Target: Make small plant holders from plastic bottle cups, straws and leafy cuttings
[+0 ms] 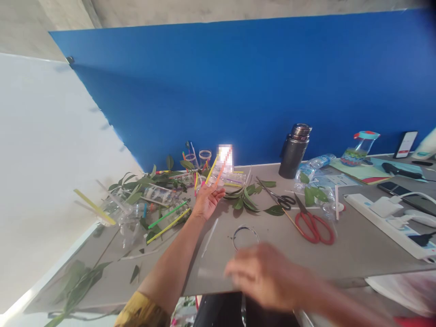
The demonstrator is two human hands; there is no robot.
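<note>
The person's left hand [207, 202], coming out of a mustard-yellow sleeve [140, 314], is raised over the grey tabletop [344, 254] with the palm turned up. Its fingers [214, 193] are slightly apart. A pink-and-orange drinking straw [222, 167] and a yellow straw [211, 170] rise just past them, but from this view it is impossible to tell whether the fingers grip the straws or the straws only lie behind the hand. The hand seems lifted to keep the straws clear of the clutter below.

The right hand [262, 277] is a blur at the near table edge, so the state of its fingers cannot be told. It is nearest a loop of thin wire [245, 238] and a slim, clear plastic strip [209, 237], both lying loose in an open patch of table, perhaps so that they are easy to pick up.

To the left, cut plastic bottles [160, 195], loose straws and leafy sprigs [245, 200] form a heap, probably gathered as one stock of material. Red-handled scissors [315, 229] and black-handled scissors [285, 202] lie to the right, apparently placed within the right hand's reach. Farther back, a steel flask [293, 152] stands against the blue wall [238, 91], out of the working area, and a white power strip [384, 222] sits at the right.
</note>
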